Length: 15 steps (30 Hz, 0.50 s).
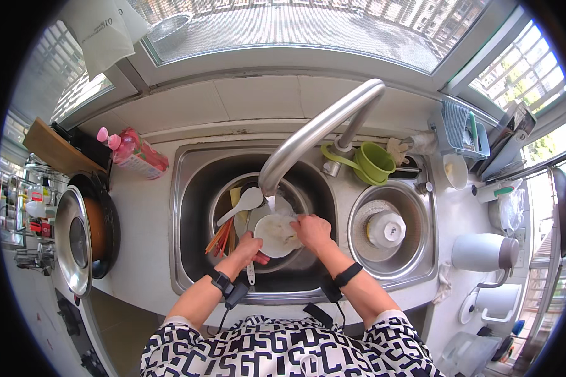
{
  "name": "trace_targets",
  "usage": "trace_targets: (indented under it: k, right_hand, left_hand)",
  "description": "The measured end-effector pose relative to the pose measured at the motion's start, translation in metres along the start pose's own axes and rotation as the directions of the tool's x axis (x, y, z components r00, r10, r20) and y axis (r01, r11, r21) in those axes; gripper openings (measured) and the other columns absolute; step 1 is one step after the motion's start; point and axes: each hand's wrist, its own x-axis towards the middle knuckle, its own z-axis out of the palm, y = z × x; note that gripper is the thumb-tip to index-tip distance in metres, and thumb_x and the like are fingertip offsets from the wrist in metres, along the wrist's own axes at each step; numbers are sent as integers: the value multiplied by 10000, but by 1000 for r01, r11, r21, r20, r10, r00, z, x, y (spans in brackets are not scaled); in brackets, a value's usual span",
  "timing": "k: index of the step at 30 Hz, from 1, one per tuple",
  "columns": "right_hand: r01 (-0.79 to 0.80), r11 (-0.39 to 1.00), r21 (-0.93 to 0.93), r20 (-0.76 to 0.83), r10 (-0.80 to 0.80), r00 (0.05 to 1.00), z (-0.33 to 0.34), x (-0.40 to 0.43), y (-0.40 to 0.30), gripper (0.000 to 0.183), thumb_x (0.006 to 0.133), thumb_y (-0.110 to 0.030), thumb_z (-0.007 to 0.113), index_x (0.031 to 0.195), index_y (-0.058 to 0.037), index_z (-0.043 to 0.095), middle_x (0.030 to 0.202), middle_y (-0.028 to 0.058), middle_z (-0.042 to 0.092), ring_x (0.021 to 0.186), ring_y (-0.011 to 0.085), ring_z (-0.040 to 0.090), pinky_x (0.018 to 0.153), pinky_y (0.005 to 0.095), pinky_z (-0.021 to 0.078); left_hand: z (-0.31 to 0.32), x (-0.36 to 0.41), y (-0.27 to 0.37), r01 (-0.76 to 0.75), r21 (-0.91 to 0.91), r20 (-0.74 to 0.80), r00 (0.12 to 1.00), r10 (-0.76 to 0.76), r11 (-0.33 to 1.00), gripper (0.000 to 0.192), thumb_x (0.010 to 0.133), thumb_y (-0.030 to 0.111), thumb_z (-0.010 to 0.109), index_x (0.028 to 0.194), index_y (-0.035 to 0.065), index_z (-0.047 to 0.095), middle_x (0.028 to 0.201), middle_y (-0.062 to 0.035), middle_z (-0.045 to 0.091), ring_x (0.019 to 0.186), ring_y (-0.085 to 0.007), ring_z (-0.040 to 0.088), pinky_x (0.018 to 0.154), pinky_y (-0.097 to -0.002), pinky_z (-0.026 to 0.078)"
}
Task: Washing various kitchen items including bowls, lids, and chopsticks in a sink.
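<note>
My left hand [250, 249] grips the near left rim of a white bowl [274, 238], its fingers reaching underneath. On the right rim, my right hand [312, 231] has its fingers at the bowl's inside; a pale cloth or sponge may be under them, but I cannot tell. Water runs from the steel faucet [311, 134] just beyond the bowl. Below, in the large sink basin [195, 254], sits a round metal basin [217, 198]. A white soup spoon [245, 203] and several chopsticks [222, 239] lie in it, left of the bowl.
The small round sink [422, 252] at right holds an upturned white bowl [387, 228]. Green plastic strainers [376, 162] stand behind it. A pink detergent bottle [139, 155] and stacked pans [78, 240] are on the left. A kettle [478, 253] stands on the right counter.
</note>
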Motion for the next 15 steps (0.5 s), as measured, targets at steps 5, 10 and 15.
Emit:
trace_targets:
  k: [5, 10, 15]
  right_hand:
    - [-447, 725, 523, 342, 301, 890, -3, 5, -13, 571, 764, -473, 602, 1083, 0, 574, 1020, 189, 598, 806, 302, 640, 614, 419, 531]
    - [-467, 543, 697, 465, 153, 872, 3, 17, 2, 450, 678, -184, 692, 1029, 75, 582, 942, 150, 627, 809, 251, 636, 587, 379, 530]
    - [-452, 354, 819, 428, 149, 891, 9, 13, -19, 306, 726, -62, 618, 994, 79, 575, 902, 154, 623, 779, 266, 641, 627, 401, 535]
  left_hand:
    - [-15, -13, 12, -32, 49, 59, 998, 29, 998, 458, 710, 45, 437, 1146, -77, 368, 824, -217, 586, 576, -297, 624, 451, -364, 544]
    - [-10, -33, 45, -3, 113, 211, 977, -21, 994, 448, 744, 157, 523, 1131, -55, 444, 883, -155, 611, 757, -269, 634, 639, -398, 549]
    - [-18, -1, 29, -190, -334, 210, 940, 269, 923, 417, 783, 250, 529, 1121, 6, 529, 1105, -125, 576, 1017, -239, 557, 868, -360, 455]
